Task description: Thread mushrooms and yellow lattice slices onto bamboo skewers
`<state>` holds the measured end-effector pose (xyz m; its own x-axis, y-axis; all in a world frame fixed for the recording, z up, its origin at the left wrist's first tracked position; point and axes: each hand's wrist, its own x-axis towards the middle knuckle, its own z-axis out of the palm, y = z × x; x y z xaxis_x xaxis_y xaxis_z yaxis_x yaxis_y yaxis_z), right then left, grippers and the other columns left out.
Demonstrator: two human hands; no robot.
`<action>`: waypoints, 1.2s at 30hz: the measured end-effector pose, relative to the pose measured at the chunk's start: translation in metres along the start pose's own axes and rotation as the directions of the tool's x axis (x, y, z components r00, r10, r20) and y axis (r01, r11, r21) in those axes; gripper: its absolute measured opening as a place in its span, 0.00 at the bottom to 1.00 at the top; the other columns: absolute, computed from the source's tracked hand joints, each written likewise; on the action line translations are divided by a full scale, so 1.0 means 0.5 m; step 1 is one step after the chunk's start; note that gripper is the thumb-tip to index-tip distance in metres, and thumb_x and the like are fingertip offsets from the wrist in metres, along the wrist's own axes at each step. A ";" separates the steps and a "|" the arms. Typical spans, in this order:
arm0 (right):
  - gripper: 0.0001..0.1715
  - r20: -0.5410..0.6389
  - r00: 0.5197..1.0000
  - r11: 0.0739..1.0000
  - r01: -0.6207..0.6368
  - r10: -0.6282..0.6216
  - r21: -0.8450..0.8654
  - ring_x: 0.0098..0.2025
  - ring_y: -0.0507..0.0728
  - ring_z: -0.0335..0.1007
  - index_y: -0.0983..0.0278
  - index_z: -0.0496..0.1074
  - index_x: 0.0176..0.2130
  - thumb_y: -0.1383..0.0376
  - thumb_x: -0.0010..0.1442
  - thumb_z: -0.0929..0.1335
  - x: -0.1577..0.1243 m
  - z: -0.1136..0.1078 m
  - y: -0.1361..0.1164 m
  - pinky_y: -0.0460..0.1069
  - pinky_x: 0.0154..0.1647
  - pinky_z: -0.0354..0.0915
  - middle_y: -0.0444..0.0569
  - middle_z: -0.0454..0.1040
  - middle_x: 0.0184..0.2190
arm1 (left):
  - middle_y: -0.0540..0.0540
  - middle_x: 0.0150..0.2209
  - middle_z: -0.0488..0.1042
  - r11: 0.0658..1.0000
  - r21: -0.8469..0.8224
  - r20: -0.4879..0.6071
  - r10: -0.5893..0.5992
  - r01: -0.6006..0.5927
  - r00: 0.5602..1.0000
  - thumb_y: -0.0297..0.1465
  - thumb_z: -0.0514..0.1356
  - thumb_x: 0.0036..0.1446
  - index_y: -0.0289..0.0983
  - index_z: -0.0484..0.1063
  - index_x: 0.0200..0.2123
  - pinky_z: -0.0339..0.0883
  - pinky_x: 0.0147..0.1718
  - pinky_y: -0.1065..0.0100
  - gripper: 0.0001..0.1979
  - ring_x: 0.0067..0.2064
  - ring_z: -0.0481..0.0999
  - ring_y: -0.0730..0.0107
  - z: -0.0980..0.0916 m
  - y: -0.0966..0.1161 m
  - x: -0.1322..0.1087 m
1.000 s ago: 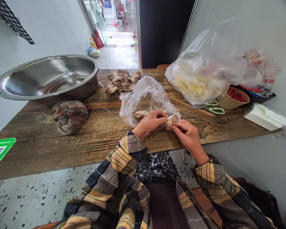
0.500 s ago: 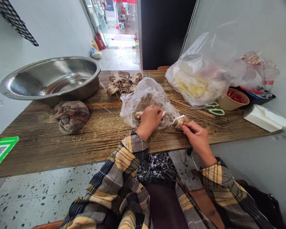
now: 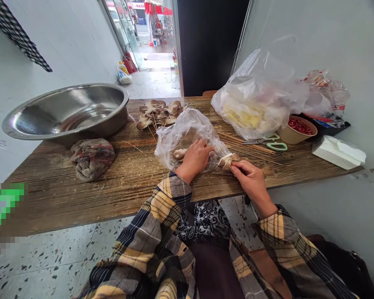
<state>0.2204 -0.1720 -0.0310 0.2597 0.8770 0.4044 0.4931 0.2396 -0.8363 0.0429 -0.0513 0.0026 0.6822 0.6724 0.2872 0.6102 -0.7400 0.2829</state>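
Observation:
My left hand (image 3: 195, 158) reaches into the mouth of a clear plastic bag (image 3: 187, 128), its fingers curled down and their tips hidden. A pale mushroom piece (image 3: 179, 154) lies in the bag beside that hand. Pinched in the thumb and fingers of my right hand (image 3: 251, 178) is a brown-capped, pale mushroom (image 3: 228, 161), just right of the bag. A thin stick seems to run by it. Behind the bag lie several skewered mushrooms (image 3: 157, 111), fanned out. Loose bamboo skewers (image 3: 249, 146) rest right of the bag.
A large steel basin (image 3: 71, 110) stands at the table's left, with a crumpled grey cloth (image 3: 92, 160) before it. To the right are green-handled scissors (image 3: 276, 146), a stuffed plastic bag (image 3: 252, 104), a paper bowl of red pieces (image 3: 301, 128) and a tissue pack (image 3: 338, 153).
My right hand has brought the mushroom slightly left, closer to the bag. My left hand has turned flatter, with its fingers further into the bag. The camera view has shifted a little.

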 end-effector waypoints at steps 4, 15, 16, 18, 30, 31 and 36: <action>0.09 -0.001 1.000 1.000 0.003 -0.003 -0.001 0.36 0.56 0.74 0.61 0.80 0.36 0.60 0.59 0.69 0.001 0.001 0.001 0.51 0.38 0.68 0.49 0.79 0.34 | 0.39 0.43 0.70 1.000 -0.012 -0.054 0.012 -0.013 0.998 0.25 0.57 0.55 0.37 0.77 0.36 0.61 0.47 0.55 0.09 0.46 0.66 0.55 -0.009 -0.002 -0.006; 0.09 0.022 0.999 0.999 0.026 -0.026 0.025 0.40 0.56 0.74 0.60 0.80 0.36 0.60 0.59 0.69 0.004 0.002 -0.001 0.52 0.43 0.69 0.49 0.78 0.36 | 0.46 0.34 0.71 0.904 -0.427 -0.124 -0.038 -0.019 0.992 0.26 0.57 0.54 0.35 0.69 0.31 0.62 0.38 0.66 0.01 0.36 0.69 0.68 0.004 -0.011 -0.005; 0.09 0.006 1.000 0.999 0.011 -0.011 0.050 0.43 0.57 0.74 0.60 0.80 0.36 0.60 0.58 0.70 0.004 0.002 0.002 0.53 0.45 0.69 0.50 0.78 0.39 | 0.47 0.33 0.70 0.906 -0.422 -0.112 -0.045 -0.007 0.993 0.26 0.57 0.54 0.35 0.69 0.31 0.61 0.37 0.66 0.01 0.34 0.68 0.69 0.005 -0.010 -0.006; 0.10 -0.008 0.998 0.992 -0.054 0.056 0.115 0.48 0.58 0.73 0.60 0.80 0.36 0.59 0.57 0.71 0.007 0.000 0.007 0.53 0.45 0.70 0.52 0.78 0.44 | 0.47 0.32 0.69 0.912 -0.411 -0.104 -0.054 0.007 0.993 0.27 0.57 0.55 0.35 0.69 0.32 0.60 0.35 0.67 0.02 0.33 0.67 0.70 0.007 -0.010 -0.008; 0.22 0.096 0.929 0.887 -0.369 0.356 0.277 0.24 0.51 0.70 0.65 0.81 0.33 0.51 0.45 0.75 0.059 0.017 -0.012 0.45 0.22 0.67 0.49 0.79 0.29 | 0.45 0.34 0.74 0.910 -0.414 -0.202 -0.062 -0.028 0.977 0.18 0.55 0.52 0.34 0.76 0.34 0.66 0.40 0.66 0.11 0.37 0.72 0.68 0.010 -0.024 -0.009; 0.22 0.069 0.932 0.896 -0.361 0.355 0.260 0.24 0.51 0.69 0.65 0.81 0.33 0.50 0.45 0.75 0.061 0.015 -0.008 0.45 0.21 0.67 0.49 0.79 0.28 | 0.45 0.34 0.74 0.913 -0.408 -0.211 -0.073 -0.020 0.975 0.19 0.55 0.53 0.34 0.76 0.34 0.66 0.40 0.66 0.11 0.37 0.73 0.68 0.008 -0.026 -0.010; 0.23 0.031 0.935 0.917 -0.353 0.353 0.187 0.24 0.52 0.70 0.67 0.80 0.34 0.51 0.46 0.74 0.055 0.000 0.014 0.46 0.22 0.67 0.49 0.78 0.25 | 0.43 0.36 0.76 0.937 -0.343 -0.305 -0.171 0.060 0.937 0.23 0.56 0.55 0.35 0.78 0.34 0.66 0.40 0.63 0.10 0.38 0.73 0.65 -0.014 -0.031 -0.017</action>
<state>0.2310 -0.1463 -0.0255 0.3912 0.9175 0.0711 0.2051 -0.0116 -0.9787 0.0247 -0.0457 0.0024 0.4119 0.7621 0.4996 0.4747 -0.6474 0.5963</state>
